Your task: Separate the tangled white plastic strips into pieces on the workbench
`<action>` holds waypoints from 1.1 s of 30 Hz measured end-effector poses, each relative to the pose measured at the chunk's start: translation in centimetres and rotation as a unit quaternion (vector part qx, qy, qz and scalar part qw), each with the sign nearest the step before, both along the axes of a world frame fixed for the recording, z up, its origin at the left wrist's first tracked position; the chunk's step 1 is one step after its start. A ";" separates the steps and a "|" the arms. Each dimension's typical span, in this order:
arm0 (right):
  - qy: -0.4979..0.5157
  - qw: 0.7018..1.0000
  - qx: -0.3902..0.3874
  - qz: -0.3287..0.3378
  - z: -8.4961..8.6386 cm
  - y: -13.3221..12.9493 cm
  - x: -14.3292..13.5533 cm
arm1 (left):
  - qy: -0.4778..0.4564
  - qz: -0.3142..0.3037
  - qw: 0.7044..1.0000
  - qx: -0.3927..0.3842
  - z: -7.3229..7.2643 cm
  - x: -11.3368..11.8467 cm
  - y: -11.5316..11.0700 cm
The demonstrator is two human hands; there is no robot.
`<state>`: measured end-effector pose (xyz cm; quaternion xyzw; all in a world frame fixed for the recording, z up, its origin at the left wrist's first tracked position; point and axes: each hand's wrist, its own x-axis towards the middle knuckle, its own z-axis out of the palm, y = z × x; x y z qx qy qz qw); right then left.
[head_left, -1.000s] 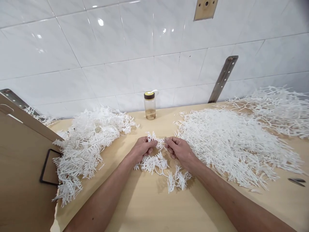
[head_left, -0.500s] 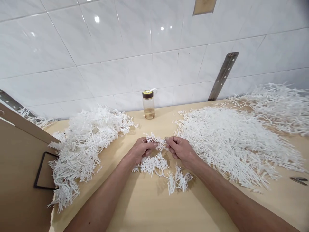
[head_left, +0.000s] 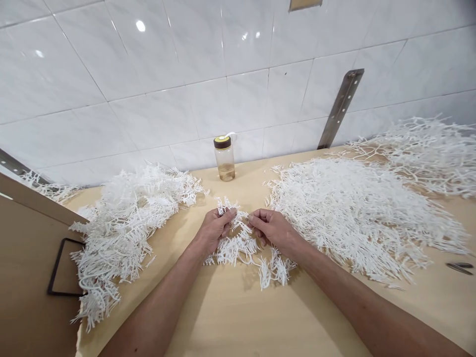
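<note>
My left hand (head_left: 216, 227) is closed, thumb against fingers, on a white branching plastic strand (head_left: 238, 243) with many thin twigs. Part of that strand sticks up above the thumb; the rest trails down onto the wooden table between my arms and ends in tufts to the right. My right hand (head_left: 269, 227) pinches at the strand's right side, with thumb and forefinger pressed together. Exactly what sits between those fingertips is too small to make out, though twigs of the strand reach them.
White strands form a heap (head_left: 126, 223) at left and a wide pile (head_left: 353, 218) at right, with longer pieces (head_left: 427, 153) behind. A lidded bottle (head_left: 225, 161) stands near the tiled wall. Small metal snips (head_left: 460, 267) lie far right. A brown board (head_left: 33, 267) borders the left.
My left thumb has shifted upward along the strand, and my right hand has moved slightly left, closer to it. The whole view has tilted a little.
</note>
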<state>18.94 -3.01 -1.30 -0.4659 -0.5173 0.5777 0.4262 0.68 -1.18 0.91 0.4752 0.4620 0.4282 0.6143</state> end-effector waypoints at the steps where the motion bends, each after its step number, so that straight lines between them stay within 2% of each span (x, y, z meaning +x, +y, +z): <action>1: -0.002 1.000 0.000 0.000 -0.2 0.0 -0.1 | -0.006 0.003 1.000 -0.006 0.0 0.1 0.0; 5: -0.027 1.000 0.014 -0.004 -0.6 0.1 -0.4 | -0.010 -0.004 1.000 -0.014 -0.1 0.3 -0.2; 10: -0.019 0.999 0.026 -0.002 0.0 -0.3 -0.6 | 0.021 -0.010 1.000 0.016 0.1 0.3 -0.4; 18: -0.011 1.000 0.016 -0.004 0.2 -0.2 -0.5 | -0.026 -0.062 0.998 -0.015 0.3 -0.6 -0.2; 24: 0.000 1.000 0.022 -0.006 -0.1 0.0 -0.4 | -0.033 -0.044 0.997 -0.046 0.3 -0.5 0.1; 33: 0.010 0.999 0.037 0.006 0.1 -0.2 -0.1 | -0.015 -0.028 0.999 -0.028 0.4 0.1 -0.1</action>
